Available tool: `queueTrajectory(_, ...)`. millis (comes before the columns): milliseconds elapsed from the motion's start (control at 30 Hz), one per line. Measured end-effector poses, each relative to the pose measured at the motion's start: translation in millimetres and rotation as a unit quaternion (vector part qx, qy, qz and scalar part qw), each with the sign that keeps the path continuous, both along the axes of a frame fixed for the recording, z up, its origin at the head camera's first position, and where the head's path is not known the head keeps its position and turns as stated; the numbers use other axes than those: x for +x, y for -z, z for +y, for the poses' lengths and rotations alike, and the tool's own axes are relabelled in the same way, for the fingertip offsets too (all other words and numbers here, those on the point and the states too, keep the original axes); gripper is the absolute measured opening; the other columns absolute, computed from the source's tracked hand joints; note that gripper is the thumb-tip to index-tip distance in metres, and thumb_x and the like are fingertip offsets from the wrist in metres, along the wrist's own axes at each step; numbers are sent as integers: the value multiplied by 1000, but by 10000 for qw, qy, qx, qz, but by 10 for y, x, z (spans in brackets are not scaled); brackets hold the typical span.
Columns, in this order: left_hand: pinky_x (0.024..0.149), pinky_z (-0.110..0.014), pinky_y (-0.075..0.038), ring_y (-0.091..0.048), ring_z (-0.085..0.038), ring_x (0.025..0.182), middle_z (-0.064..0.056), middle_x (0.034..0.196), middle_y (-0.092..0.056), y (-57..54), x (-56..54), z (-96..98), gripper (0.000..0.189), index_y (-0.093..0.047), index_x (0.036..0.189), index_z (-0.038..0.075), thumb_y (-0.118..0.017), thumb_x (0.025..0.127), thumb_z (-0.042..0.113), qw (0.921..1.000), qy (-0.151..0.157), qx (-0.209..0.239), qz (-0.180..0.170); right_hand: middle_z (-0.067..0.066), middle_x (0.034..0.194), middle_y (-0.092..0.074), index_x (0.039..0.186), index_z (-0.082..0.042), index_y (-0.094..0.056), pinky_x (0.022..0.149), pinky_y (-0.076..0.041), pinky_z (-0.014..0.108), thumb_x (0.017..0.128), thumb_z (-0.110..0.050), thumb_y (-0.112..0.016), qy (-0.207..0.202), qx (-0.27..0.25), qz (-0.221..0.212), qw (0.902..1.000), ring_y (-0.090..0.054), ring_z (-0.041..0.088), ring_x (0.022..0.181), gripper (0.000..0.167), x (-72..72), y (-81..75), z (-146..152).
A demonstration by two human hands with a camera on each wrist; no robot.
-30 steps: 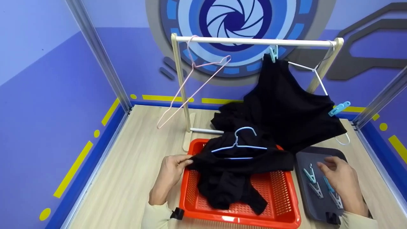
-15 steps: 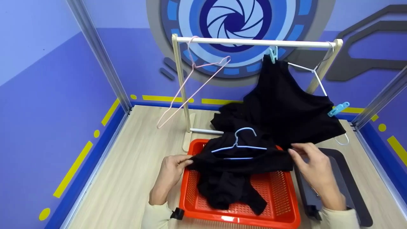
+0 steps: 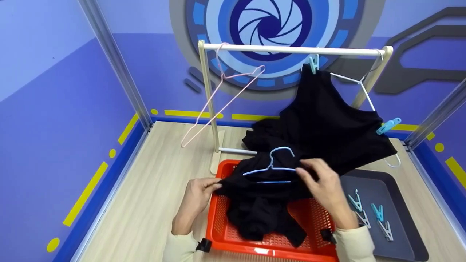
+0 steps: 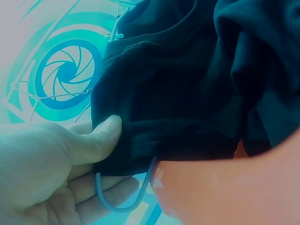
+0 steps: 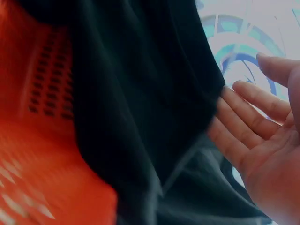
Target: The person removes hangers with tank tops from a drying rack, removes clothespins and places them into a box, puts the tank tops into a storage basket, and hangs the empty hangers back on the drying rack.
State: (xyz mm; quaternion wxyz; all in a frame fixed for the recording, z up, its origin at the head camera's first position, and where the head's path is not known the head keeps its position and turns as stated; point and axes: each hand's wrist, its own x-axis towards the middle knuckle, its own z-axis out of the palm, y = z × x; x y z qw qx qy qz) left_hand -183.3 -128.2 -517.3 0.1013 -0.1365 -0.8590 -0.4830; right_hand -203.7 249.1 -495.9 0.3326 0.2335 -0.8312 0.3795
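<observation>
My left hand [image 3: 198,193] pinches the left shoulder of a black top [image 4: 164,89], thumb above and fingers beneath. A rounded hanger end pokes out below the cloth there. The top lies over a red basket [image 3: 273,251], its lower part bunched inside. A light blue hanger [image 3: 271,163] sits in the neckline, hook upward. My right hand [image 3: 322,183] is at the top's right side, by the hanger's right arm. In the right wrist view its thumb stands apart from its extended fingers, whose tips are near or against the cloth edge.
A wooden rack [image 3: 291,48] stands behind the basket, bearing a pink hanger [image 3: 222,76] and another black top [image 3: 327,120] on a white hanger with blue clothespins [image 3: 389,126]. At right, a dark grey tray [image 3: 400,225] holds several clothespins [image 3: 378,211].
My right hand has moved left from over the tray, past the top's right shoulder, to the hanger's right arm. The top's outstretched right shoulder is now hidden or folded in. The left hand stays.
</observation>
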Motion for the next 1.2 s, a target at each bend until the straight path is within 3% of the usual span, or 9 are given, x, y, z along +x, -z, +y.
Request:
queueTrajectory(133, 84, -32, -59, -73, -13, 93, 2, 103, -80, 1, 0, -11, 11, -86, 104, 13, -77, 97, 12, 10000, 35, -40, 47, 6, 112, -75, 114, -3, -78, 100, -44, 16, 83, 5, -88, -277, -3, 95, 9996, -71, 27, 103, 34, -23, 89, -112)
queueTrajectory(433, 83, -32, -58, -72, -12, 91, 5, 100, -80, -28, -9, -8, 10, -86, 101, 14, -78, 96, 12, 9999, -74, -75, -46, 5, 105, -76, 111, -7, -80, 94, -50, 21, 79, 14, -86, -665, -103, 891, 9938, -71, 24, 95, 39, -92, 126, -234)
queueTrajectory(733, 85, -37, -58, -72, -15, 92, 4, 100, -79, -45, 9, 36, 8, -83, 102, 15, -77, 98, 16, 9991, -39, -415, 34, 4, 98, -76, 101, -3, -79, 89, -52, 21, 80, 16, -84, -538, -96, 1042, 9930, -71, 23, 89, 29, -112, 191, -248)
queueTrajectory(833, 88, -41, -58, -73, -19, 95, 1, 104, -78, -70, 8, 75, 15, -82, 107, 13, -81, 96, 22, 9988, 19, -471, 132, 3, 98, -75, 101, -4, -79, 88, -53, 22, 80, 16, -84, -533, -110, 1069, 9928, -71, 22, 89, 29, -118, 200, -249)
queueTrajectory(967, 90, -41, -58, -74, -20, 98, 1, 106, -79, -84, -33, 175, 24, -82, 111, 13, -86, 92, 28, 9986, 77, -236, 464, 3, 99, -75, 101, -3, -79, 88, -52, 21, 81, 16, -84, -513, -115, 1065, 9929, -71, 22, 89, 28, -118, 204, -247)
queueTrajectory(1200, 88, -38, -59, -75, -19, 98, 2, 103, -79, 22, -146, 346, 14, -84, 106, 11, -86, 92, 15, 9915, 212, 482, 1192, 3, 99, -74, 102, -4, -80, 90, -51, 21, 82, 15, -83, -428, -138, 981, 9942, -71, 22, 90, 27, -109, 217, -250)
